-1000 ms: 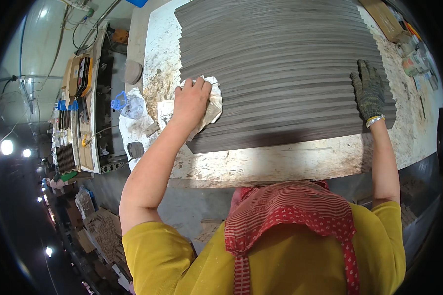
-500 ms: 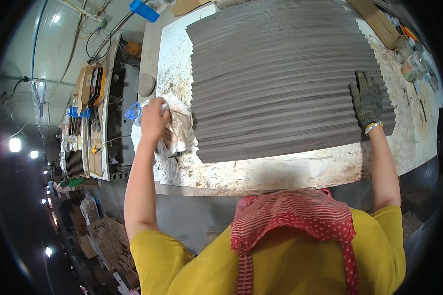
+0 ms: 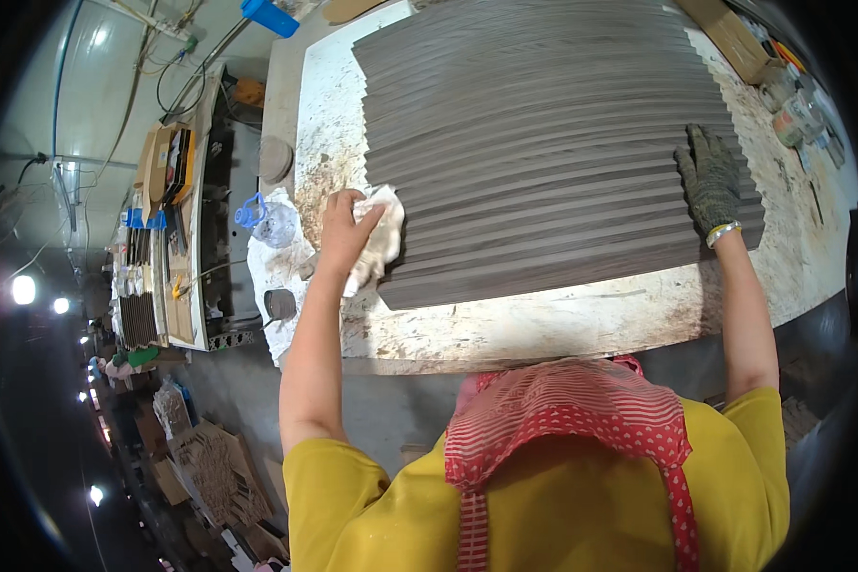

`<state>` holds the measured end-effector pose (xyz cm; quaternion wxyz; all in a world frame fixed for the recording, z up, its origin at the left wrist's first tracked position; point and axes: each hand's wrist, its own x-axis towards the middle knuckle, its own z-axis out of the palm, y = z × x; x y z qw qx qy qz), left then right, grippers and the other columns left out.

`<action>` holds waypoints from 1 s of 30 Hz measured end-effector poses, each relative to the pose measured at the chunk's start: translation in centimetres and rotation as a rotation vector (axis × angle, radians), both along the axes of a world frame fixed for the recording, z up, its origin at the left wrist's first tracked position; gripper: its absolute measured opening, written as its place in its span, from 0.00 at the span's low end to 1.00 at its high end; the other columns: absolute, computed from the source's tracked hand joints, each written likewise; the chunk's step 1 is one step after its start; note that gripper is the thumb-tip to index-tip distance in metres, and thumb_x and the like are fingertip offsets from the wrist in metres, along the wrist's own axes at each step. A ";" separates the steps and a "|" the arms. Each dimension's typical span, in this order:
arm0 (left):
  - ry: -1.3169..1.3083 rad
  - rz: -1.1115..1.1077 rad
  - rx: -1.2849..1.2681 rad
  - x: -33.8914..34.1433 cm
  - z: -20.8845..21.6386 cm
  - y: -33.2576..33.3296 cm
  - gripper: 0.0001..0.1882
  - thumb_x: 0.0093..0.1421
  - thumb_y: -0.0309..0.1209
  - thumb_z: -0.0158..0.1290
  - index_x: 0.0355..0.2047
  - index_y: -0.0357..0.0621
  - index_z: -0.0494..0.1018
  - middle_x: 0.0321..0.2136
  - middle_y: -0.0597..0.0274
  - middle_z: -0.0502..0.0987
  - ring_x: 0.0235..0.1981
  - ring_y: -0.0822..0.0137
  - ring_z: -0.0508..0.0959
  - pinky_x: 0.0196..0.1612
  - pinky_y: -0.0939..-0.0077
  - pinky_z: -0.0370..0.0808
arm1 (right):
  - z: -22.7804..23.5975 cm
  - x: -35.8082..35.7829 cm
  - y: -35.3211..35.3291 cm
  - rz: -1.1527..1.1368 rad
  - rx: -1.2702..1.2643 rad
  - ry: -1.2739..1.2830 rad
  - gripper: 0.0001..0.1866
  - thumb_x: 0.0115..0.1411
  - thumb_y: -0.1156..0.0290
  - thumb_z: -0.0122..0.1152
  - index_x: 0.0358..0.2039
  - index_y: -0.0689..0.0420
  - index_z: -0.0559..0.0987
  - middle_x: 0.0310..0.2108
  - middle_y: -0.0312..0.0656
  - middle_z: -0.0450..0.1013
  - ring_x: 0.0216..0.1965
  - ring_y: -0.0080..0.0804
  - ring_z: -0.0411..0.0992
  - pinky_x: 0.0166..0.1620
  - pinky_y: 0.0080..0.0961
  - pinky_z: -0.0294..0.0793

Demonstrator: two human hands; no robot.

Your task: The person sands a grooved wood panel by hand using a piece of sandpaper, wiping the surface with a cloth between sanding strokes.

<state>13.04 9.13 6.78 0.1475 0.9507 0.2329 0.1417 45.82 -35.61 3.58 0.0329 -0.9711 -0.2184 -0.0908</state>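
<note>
A stained, chalky white workbench (image 3: 543, 324) fills the middle of the frame, with cluttered shelving and a dim workshop aisle running down the left edge. A fanned stack of grey planks (image 3: 543, 143) lies across the bench in the upper centre, each strip stepped slightly past the next. The left hand (image 3: 338, 229) clutches a crumpled white rag (image 3: 379, 238), pressed against the stack's lower left corner. The rag looks soft and light, best gripped bunched in the fist. The gloved right hand (image 3: 710, 176) lies flat and spread on the stack's right edge, holding nothing. The planks look stiff, thin and liable to slide apart.
</note>
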 end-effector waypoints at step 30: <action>0.345 -0.157 0.471 5.6 1.1 -5.1 0.11 0.53 0.35 0.57 0.36 0.50 0.72 0.36 0.66 0.73 0.41 0.59 0.72 0.44 0.58 0.66 | -0.3 0.1 -0.2 0.047 -0.036 -0.014 0.27 0.66 0.55 0.46 0.62 0.54 0.65 0.62 0.51 0.61 0.62 0.48 0.58 0.64 0.40 0.53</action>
